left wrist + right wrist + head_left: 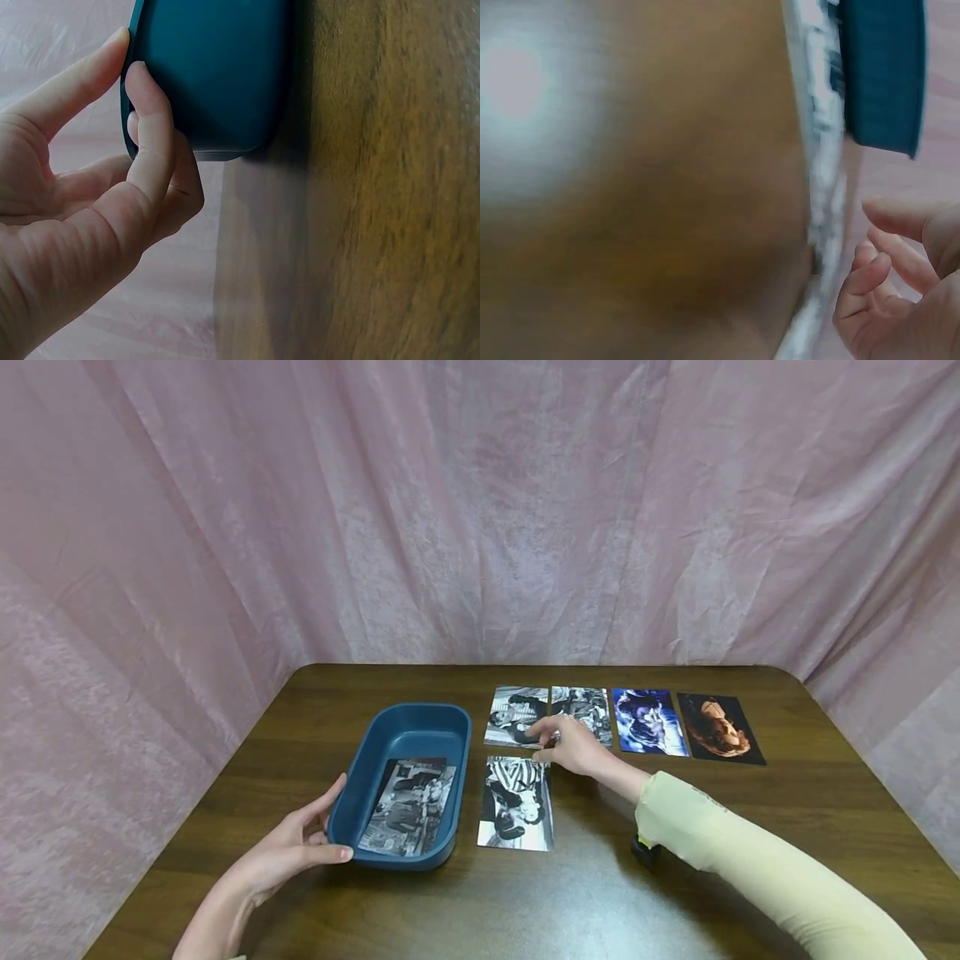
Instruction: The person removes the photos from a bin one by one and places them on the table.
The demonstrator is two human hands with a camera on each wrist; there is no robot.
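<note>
Reaching across the brown table (600, 893), the right hand (573, 745) sat over the back row of photos, fingertips at the lower edge of the leftmost black-and-white print (516, 715), where that print met its neighbour (583, 708). The wrist view was blurred, so whether the fingers had pinched the print or only touched it could not be told; they looked loosely curled. The left hand (300, 847) steadied the blue tray (401, 727) at its near left corner, thumb along the rim and fingers against the outer wall, a light grip with no lifting seen. One black-and-white photo (408, 806) lay in the tray already; another print with a striped figure (516, 800) lay flat on the table just right of the tray. Two colour prints, one blue (647, 720) and one dark (720, 727), lay further right in the back row, well apart from the hand. Risks judged from this layout: the two back-row prints lay edge to edge, so a fingertip sliding under one could drag or lift the other with it. A flat glossy print on a smooth top is hard to raise, and a failed pinch might simply push it toward the table's far edge. The sleeve (720, 843) passed close above the striped print and could sweep it askew. A loose hold on the tray could let it skid if bumped.
</note>
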